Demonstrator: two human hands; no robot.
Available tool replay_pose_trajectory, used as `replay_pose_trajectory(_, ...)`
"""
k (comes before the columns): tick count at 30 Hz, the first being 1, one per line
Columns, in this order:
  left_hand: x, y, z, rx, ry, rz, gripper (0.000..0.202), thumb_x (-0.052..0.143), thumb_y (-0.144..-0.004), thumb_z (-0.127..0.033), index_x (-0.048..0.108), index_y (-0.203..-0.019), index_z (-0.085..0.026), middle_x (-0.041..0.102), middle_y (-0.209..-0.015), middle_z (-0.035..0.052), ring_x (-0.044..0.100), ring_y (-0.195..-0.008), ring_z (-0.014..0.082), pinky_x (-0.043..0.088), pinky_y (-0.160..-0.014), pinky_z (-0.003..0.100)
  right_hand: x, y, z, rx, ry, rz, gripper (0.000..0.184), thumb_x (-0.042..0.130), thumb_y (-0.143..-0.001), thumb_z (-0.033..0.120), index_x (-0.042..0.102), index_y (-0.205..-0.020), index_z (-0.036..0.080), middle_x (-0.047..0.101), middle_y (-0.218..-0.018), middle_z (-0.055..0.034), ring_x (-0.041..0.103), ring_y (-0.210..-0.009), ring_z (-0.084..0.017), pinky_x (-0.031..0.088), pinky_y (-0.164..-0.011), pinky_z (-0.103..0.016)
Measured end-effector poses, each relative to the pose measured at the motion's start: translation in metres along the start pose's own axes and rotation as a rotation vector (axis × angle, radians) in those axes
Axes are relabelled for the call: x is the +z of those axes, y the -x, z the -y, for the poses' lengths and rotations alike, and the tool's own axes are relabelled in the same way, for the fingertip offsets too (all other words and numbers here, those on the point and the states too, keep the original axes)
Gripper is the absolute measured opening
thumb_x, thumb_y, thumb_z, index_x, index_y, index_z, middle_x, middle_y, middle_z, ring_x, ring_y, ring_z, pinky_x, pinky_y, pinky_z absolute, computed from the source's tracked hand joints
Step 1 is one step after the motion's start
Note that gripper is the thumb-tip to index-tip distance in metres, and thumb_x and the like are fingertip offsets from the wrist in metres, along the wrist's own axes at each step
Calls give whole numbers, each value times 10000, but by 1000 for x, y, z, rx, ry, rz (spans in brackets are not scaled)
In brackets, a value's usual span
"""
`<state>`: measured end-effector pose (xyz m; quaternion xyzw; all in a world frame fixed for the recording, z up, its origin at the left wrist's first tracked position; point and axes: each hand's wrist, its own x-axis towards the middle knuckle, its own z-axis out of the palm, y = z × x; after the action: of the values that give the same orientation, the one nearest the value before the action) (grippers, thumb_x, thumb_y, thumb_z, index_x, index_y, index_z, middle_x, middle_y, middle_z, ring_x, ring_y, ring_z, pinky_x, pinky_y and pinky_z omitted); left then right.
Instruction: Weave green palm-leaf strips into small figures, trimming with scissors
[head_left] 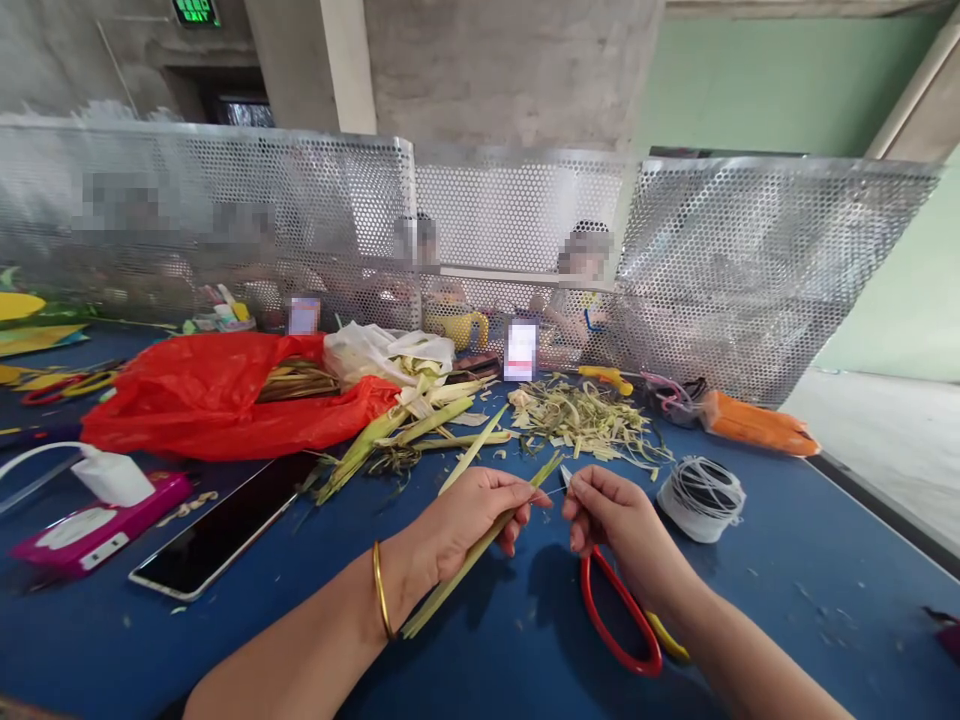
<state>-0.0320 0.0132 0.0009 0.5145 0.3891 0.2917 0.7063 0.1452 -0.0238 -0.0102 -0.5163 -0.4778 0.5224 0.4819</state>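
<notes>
My left hand (491, 515), with a gold bangle on the wrist, is closed on a bundle of pale green husk strips (469, 570) lying slantwise under the fingers. A thin thread (556, 491) runs from the bundle's upper end to my right hand (607, 515), whose thumb and fingertips are pinched on it. Scissors with one red handle (624, 625) and one yellow handle pass beneath my right hand; their blade tip shows beside its fingers. Whether the hand also grips the scissors, I cannot tell.
A spool of grey cord (701, 498) stands to the right. Behind lie husk shreds (589, 418), stalks (367, 455), a red plastic bag (195, 390) and an orange packet (757, 422). A phone (225, 530) and a power strip (101, 525) are left. People sit beyond a perforated screen (517, 205).
</notes>
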Motion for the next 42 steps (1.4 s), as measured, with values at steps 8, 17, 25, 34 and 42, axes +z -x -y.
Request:
replay_pose_trajectory(8,-3,0,2,12,-77,38,209,599,-770,-302,705,-784,-123,504,-598,-27,454,-481,69,404,-494,206,-6,-1,6,-90,-208,-59,332,699,-745,439,482,-676,198,362,-529,100,331,-375,-48,300,-390,-203)
replay_pose_trajectory(17,-2,1,2,261,-736,-110,266,482,-842,-285,714,-783,-171,595,-663,10,540,-605,133,377,-582,242,-11,11,11,-590,711,-233,195,433,-944,341,465,-793,222,468,-643,29,408,-554,-116,329,-539,-249)
replay_pose_trajectory(25,0,8,1,406,-991,90,260,483,-853,-224,738,-820,-189,673,-787,37,596,-734,158,384,-683,238,-15,9,13,-646,909,-177,164,361,-964,277,418,-817,229,470,-653,34,403,-528,-114,320,-535,-247)
replay_pose_trajectory(34,2,14,-7,410,-884,240,278,469,-887,-237,736,-826,-188,631,-782,26,552,-643,116,401,-643,214,-22,-10,4,-348,468,-109,223,448,-902,386,447,-740,233,359,-510,80,345,-439,-100,285,-445,-236)
replay_pose_trajectory(42,-3,14,-9,447,-733,213,322,415,-920,-292,717,-906,-180,569,-782,13,517,-660,108,400,-646,198,-17,-18,-18,-238,417,-35,265,506,-872,430,469,-708,224,371,-503,80,337,-437,-97,259,-430,-236)
